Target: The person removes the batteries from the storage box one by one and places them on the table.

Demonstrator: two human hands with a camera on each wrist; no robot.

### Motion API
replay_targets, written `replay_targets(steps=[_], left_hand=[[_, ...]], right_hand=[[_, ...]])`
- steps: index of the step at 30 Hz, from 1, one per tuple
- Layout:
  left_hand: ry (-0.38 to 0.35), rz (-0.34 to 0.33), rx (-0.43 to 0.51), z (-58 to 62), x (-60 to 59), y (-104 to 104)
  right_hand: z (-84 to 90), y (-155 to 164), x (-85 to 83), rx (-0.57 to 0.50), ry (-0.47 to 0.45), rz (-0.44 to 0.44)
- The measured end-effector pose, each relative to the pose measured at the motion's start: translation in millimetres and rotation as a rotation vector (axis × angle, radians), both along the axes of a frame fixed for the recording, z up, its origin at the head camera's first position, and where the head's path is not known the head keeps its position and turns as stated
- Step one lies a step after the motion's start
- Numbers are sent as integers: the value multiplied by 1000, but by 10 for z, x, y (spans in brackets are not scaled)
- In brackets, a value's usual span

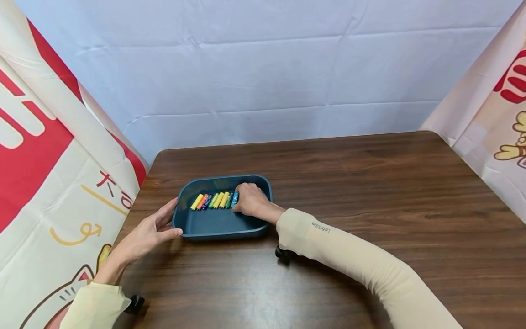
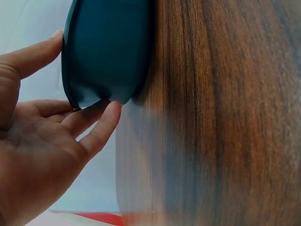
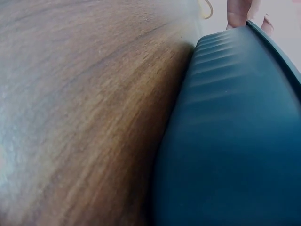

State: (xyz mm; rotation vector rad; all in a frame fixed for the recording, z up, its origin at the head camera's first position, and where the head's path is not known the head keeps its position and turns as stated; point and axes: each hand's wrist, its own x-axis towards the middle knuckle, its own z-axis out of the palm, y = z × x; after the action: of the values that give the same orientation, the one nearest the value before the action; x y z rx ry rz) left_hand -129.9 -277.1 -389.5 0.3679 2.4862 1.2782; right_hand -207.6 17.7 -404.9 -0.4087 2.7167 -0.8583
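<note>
A dark teal rectangular tray (image 1: pixel 222 234) stands on the table, with a row of small coloured batteries (image 1: pixel 215 200) side by side inside it: yellow, orange, purple, green and blue. At the row's right end my right hand (image 1: pixel 251 199) reaches over the tray's right wall and pinches a blue battery (image 1: pixel 235 199) between thumb and fingers. My left hand (image 1: pixel 153 230) is spread at the tray's left end, thumb and fingertips touching its wall and rim. In the left wrist view, the left fingers (image 2: pixel 101 129) press on the outside of the tray. The right wrist view shows the tray's ribbed outer wall (image 3: pixel 221 122), not the right fingers.
The brown wooden table (image 1: pixel 370 192) extends to the right of the tray and in front of it. A white cloth (image 1: pixel 263 77) hangs behind the table. Printed cloths with red and yellow drawings hang at the left (image 1: pixel 61 160) and right.
</note>
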Motion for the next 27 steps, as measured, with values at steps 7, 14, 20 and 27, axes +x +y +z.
replay_targets(steps=[7,14,20,27], left_hand=[[-4,14,-4,1,7,5],[-4,8,5,1,11,-1],[-9,9,9,1,13,-10],[-9,10,1,0,9,-7]], right_hand=[[17,0,-1,-8,-26,3],[38,4,-3,-12,-33,-3],[35,23,-12,-24,-32,8],[55,58,2,-67,-33,9]])
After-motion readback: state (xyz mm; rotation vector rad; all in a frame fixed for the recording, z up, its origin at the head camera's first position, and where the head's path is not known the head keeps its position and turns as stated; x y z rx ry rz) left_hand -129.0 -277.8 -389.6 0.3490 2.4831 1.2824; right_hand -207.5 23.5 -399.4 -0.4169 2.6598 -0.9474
